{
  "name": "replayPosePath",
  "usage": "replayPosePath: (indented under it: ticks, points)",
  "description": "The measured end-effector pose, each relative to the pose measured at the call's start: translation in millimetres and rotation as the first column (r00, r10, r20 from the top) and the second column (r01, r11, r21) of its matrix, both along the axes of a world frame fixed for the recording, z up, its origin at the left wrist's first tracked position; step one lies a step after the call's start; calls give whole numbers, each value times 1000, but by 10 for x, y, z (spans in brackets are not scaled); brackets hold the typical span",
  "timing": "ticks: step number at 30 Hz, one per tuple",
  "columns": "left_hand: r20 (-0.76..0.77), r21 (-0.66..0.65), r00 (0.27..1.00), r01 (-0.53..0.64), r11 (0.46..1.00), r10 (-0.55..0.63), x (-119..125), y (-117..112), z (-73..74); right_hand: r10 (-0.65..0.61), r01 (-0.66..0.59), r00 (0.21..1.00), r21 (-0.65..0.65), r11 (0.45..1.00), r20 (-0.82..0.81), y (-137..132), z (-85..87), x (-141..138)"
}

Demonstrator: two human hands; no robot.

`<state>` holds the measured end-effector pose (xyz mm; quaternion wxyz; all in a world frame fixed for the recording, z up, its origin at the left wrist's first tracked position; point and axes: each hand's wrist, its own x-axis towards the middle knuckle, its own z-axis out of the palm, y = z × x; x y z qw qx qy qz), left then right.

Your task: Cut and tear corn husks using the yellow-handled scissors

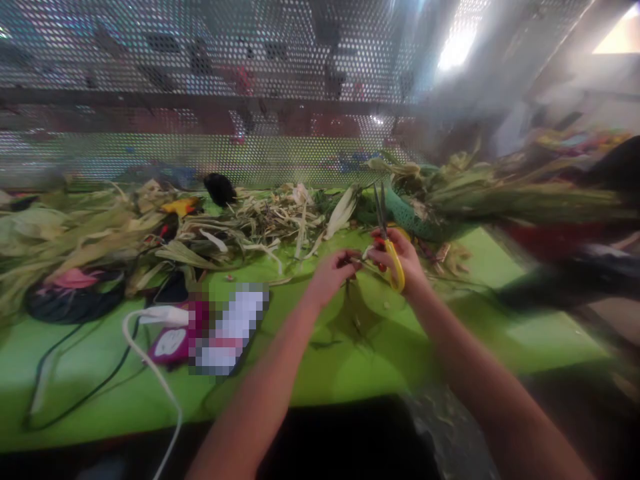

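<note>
My right hand (403,263) is closed round the yellow handles of a pair of scissors (386,233), whose blades point up and away from me. My left hand (333,273) is pinched shut on a thin dry stem or leaf strip (364,263) that runs across to the right hand. Both hands hover just above the green table (350,347), close together near its middle. The picture is blurred by motion.
A long heap of dry corn husks and leaves (150,227) runs along the back of the table, with a green net bag (420,217) at the right. A white cable (150,360), black cables, a magenta object and a dark round dish lie at left. Perforated metal sheet stands behind.
</note>
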<state>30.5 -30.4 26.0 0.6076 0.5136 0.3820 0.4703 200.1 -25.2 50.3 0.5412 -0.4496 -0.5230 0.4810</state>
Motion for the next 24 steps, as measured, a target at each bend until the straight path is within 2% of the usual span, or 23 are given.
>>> replayPosePath:
  ticks: [5,9,15,19,21,24]
  points:
    - [-85,44,996,-13,999,16,23,-6,-44,-16,15,999,31,999,35,-25,16,-18]
    - [-143,85,986,-71,994,82,19,0,-39,-11,4,995,69,998,96,-54,57,-44]
    - [41,54,956,-293,955,291,-146,46,78,86,-110,966,88,990,245,-77,120,45]
    - [101,38,934,-349,936,344,-207,72,117,183,-205,921,29,978,345,-105,119,38]
    - [92,30,935,-346,938,342,-189,74,103,166,-183,936,24,983,310,-107,88,-6]
    - [29,58,950,-311,949,309,-112,47,69,44,-59,980,71,996,195,-84,26,-61]
